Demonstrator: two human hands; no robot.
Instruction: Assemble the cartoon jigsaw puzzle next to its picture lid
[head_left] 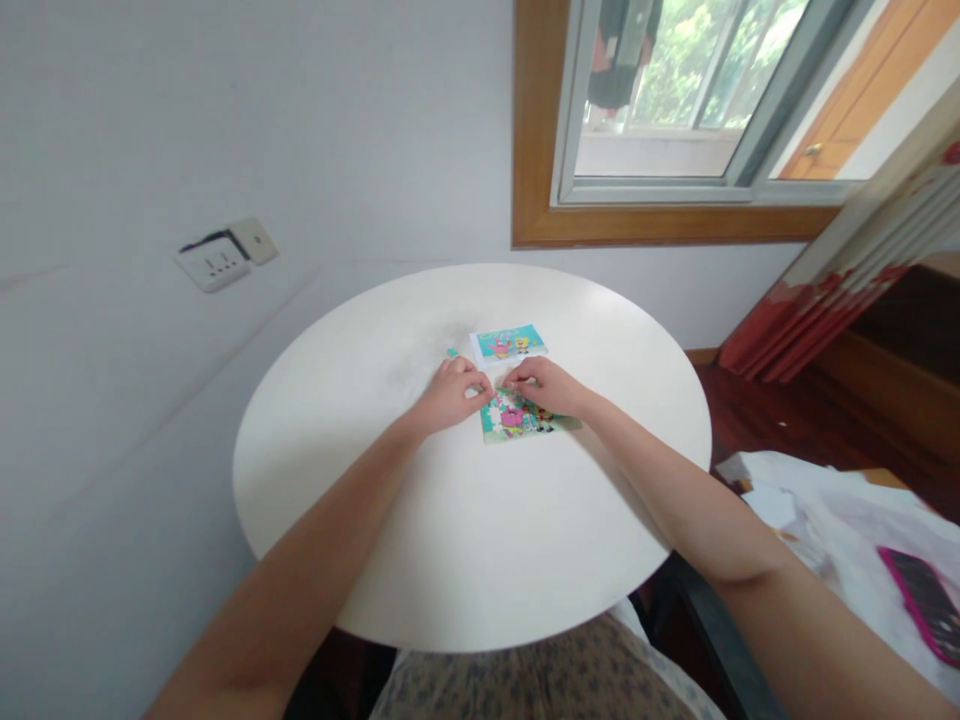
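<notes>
A small jigsaw puzzle [513, 421] with pink and yellow cartoon figures on teal lies flat on the white round table [465, 540]. At its upper left corner my left hand [452, 394] has thumb and forefinger pressed together; what they pinch is too small to make out. Over the upper right part of the puzzle, my right hand [551, 385] closes its fingertips on what looks like a puzzle piece, mostly hidden by the fingers. Just beyond both hands sits a picture box [511, 344] with similar figures. A tiny teal piece [452, 353] lies behind my left hand.
A wall with a socket [213, 262] borders the table at left, and a wood-framed window [675, 225] is behind it. At right are a red and white curtain [795, 315], white plastic bags [832, 510] and a pink-edged phone [924, 600]. A dark chair armrest [716, 635] stands below my right forearm.
</notes>
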